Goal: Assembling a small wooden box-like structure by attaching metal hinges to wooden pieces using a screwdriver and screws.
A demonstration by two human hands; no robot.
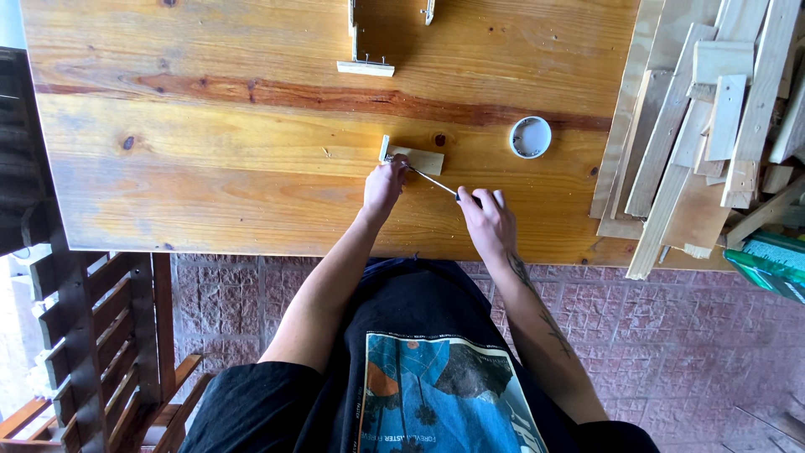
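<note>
A small L-shaped piece of light wood (422,158) lies on the varnished wooden table (210,151), near its front edge. My left hand (384,186) presses on the left end of that piece. A screwdriver (432,180) with a thin metal shaft is gripped in my right hand (488,220). Its tip points at the wood just under my left fingers. The dark handle is mostly hidden inside my fist.
A small round white container (531,137) stands to the right of the piece. A partly built light-wood frame (373,42) sits at the table's far edge. Several wooden slats (696,134) are stacked off the right end. A slatted wooden chair (92,335) stands at the lower left.
</note>
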